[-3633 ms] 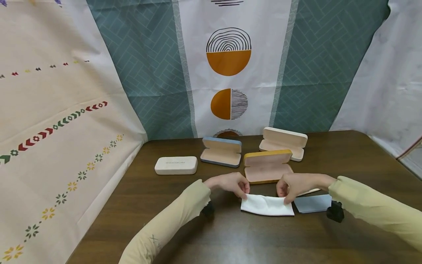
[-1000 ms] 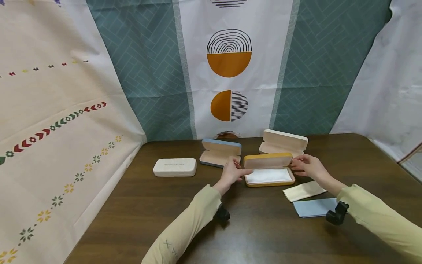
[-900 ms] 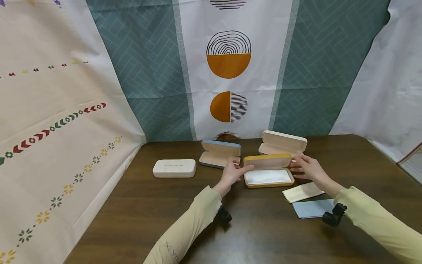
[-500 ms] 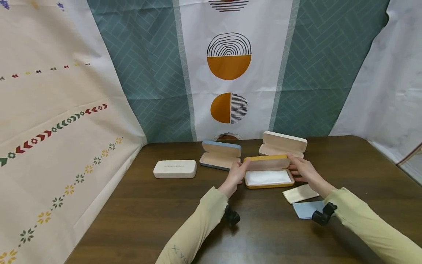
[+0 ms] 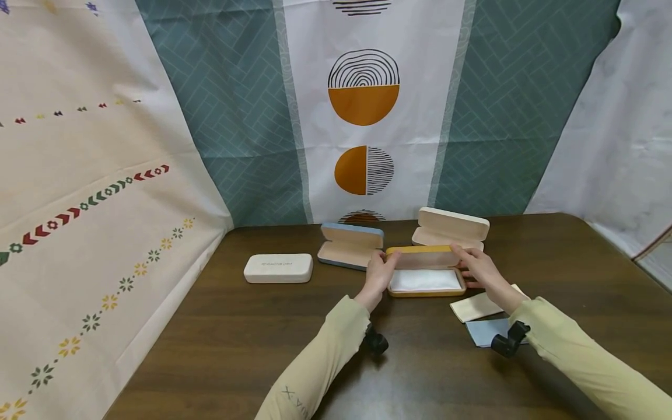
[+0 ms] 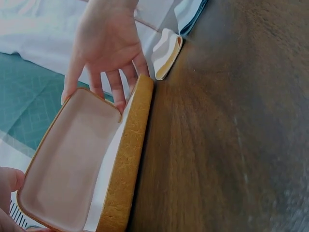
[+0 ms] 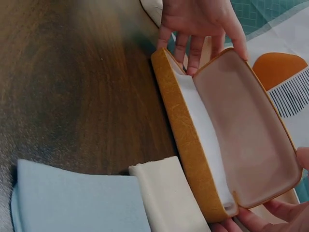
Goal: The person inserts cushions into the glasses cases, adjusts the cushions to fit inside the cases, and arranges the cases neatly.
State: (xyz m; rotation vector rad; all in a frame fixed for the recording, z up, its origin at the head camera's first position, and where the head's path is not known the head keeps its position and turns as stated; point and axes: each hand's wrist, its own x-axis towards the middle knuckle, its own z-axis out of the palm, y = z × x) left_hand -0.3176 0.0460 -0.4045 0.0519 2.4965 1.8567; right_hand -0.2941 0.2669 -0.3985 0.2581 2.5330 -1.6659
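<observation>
An open yellow glasses case [image 5: 426, 260] with a pale pink lining lies on the table, its lid raised. A folded white cloth [image 5: 425, 280] rests in its base. My left hand [image 5: 375, 279] holds the case's left end, thumb at the lid's edge and fingers by the base. At the other end my right hand [image 5: 485, 276] holds the case the same way. In the left wrist view the right hand [image 6: 108, 43] has its fingers spread along the end between lid and base. The right wrist view shows the left hand [image 7: 205, 21] touching both parts.
Right of the case lie a folded cream cloth [image 5: 474, 307] and a folded light blue cloth [image 5: 485, 331], partly under the right wrist. Behind stand an open blue case [image 5: 352, 236] and an open white case [image 5: 452, 224]. A closed white case [image 5: 278, 269] lies left.
Both hands first held the white cloth on the table in front; it now lies inside the yellow case. The hands have since moved inward onto the lid's ends, and the case has shifted slightly left.
</observation>
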